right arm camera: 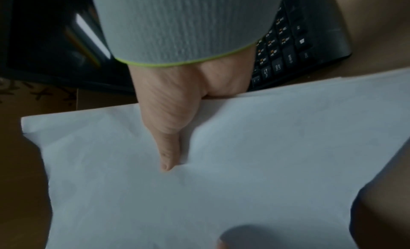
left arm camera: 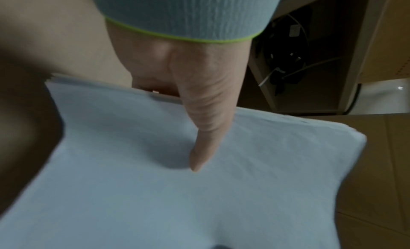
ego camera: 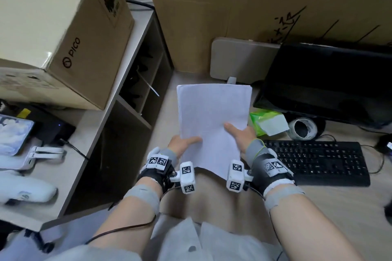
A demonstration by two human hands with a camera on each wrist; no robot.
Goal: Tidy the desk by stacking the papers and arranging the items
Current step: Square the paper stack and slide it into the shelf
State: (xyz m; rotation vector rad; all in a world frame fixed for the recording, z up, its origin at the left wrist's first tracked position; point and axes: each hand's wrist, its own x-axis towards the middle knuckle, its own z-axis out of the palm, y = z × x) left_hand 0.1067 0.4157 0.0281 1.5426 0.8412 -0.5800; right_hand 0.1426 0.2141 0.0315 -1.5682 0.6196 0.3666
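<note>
Both the left hand (ego camera: 184,143) and right hand (ego camera: 241,133) clamp a paper stack (ego camera: 213,121), thumbs on top, above a beige desk (ego camera: 331,207); left of the keyboard (ego camera: 318,160), cardboard (ego camera: 233,17) behind.

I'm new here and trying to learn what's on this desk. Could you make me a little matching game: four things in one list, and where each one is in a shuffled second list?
Things:
1. stack of papers
2. keyboard
3. green packet
4. PICO box

Places:
A. on top of the shelf unit at the left
B. held in both hands, left hand and right hand, thumbs on top
C. flat on the desk, right of the right hand
D. between the papers and the roll of tape

Pairs: 1-B, 2-C, 3-D, 4-A
</note>
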